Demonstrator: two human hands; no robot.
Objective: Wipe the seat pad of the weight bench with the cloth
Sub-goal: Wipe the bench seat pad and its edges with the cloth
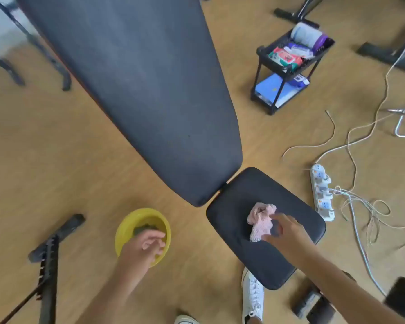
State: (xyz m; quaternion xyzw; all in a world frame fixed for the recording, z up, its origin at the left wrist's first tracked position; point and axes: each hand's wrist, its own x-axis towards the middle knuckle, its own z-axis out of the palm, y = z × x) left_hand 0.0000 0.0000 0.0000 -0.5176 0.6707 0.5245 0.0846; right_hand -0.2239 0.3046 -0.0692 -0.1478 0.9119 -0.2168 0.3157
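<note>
The black seat pad [290, 206] of the weight bench lies low and right of centre, just below the long backrest pad [150, 90]. A crumpled pink cloth [260, 218] rests on the middle of the seat pad. My right hand [287, 231] reaches in from the lower right, and its thumb and fingers close around the cloth's right side. My left hand [146, 245] hovers over a yellow bowl [126, 225] on the floor, fingers loosely apart and holding nothing. Something dark green lies inside the bowl, partly hidden by the hand.
A white power strip [322, 191] with tangled cables lies on the wooden floor right of the seat. A black two-tier cart [288, 66] of supplies stands at the upper right. My white shoe [253, 298] is by the seat's near edge. Black metal frame parts [49, 265] lie at the lower left.
</note>
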